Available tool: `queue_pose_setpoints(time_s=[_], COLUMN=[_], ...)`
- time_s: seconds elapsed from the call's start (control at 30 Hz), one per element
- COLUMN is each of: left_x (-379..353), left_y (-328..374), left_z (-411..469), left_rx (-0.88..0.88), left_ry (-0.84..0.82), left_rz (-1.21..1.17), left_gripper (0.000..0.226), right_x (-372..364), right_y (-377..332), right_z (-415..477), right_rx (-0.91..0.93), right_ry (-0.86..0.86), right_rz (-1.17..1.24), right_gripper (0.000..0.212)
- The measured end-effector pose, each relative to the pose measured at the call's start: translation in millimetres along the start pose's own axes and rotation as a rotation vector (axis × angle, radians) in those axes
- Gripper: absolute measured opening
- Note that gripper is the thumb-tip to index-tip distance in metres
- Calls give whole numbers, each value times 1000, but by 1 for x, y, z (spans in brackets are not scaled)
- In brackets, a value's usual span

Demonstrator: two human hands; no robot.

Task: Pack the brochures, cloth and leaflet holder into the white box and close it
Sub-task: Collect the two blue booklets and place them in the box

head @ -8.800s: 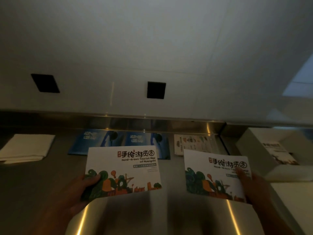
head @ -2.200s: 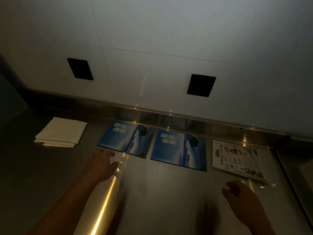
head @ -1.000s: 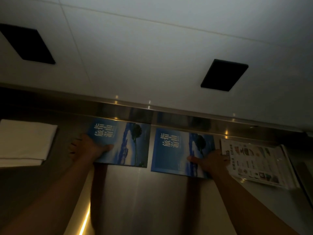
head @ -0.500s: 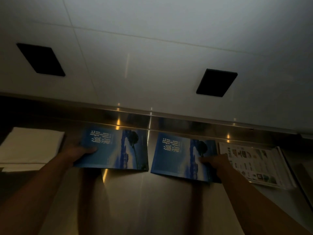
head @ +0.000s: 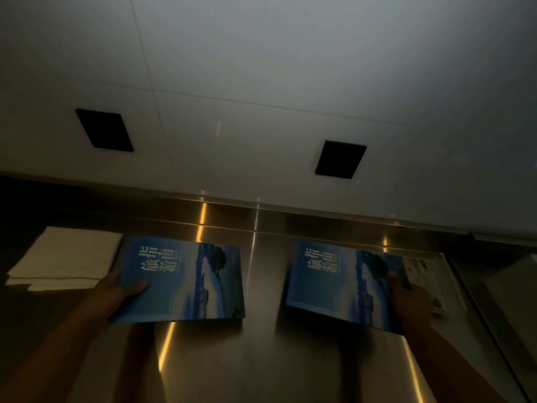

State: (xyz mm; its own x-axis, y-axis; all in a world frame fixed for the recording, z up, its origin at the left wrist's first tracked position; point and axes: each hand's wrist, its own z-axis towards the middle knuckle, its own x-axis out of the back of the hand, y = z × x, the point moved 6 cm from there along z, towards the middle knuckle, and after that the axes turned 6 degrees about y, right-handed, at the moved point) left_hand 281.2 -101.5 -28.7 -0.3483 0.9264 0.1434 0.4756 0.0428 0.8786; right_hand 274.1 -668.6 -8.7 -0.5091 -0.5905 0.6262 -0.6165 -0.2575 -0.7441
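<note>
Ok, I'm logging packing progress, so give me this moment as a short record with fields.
left hand: holds the left blue brochure by its left edge, thumb on top
right hand: holds the right blue brochure by its right edge
cloth: folded, on the steel counter, far left
leaflet holder: far right, partly behind the right blue brochure

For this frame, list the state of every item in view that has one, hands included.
left blue glossy brochure: gripped at its left edge by the left hand, seemingly lifted off the steel counter.
right blue glossy brochure: gripped at its right edge by the right hand, seemingly lifted too.
folded white cloth: lying flat on the counter, no hand on it.
clear plastic leaflet holder: lying flat, printed sheet inside, partly hidden behind the right brochure.
</note>
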Motion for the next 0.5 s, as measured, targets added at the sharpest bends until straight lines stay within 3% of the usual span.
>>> queue_pose_setpoints(time_s=[0.23,0.5], left_x=[-20,-89], left_y=[-10,1], left_z=[-40,-124], left_rx=[27,47], left_ry=[-18,-88], left_rz=[-80,-156], left_gripper=[47,56], right_x=[62,131], right_y=[20,34], right_z=[11,63], right_rx=[70,160], right_ry=[56,-2], right_rz=[-30,-23], right_gripper=[46,55])
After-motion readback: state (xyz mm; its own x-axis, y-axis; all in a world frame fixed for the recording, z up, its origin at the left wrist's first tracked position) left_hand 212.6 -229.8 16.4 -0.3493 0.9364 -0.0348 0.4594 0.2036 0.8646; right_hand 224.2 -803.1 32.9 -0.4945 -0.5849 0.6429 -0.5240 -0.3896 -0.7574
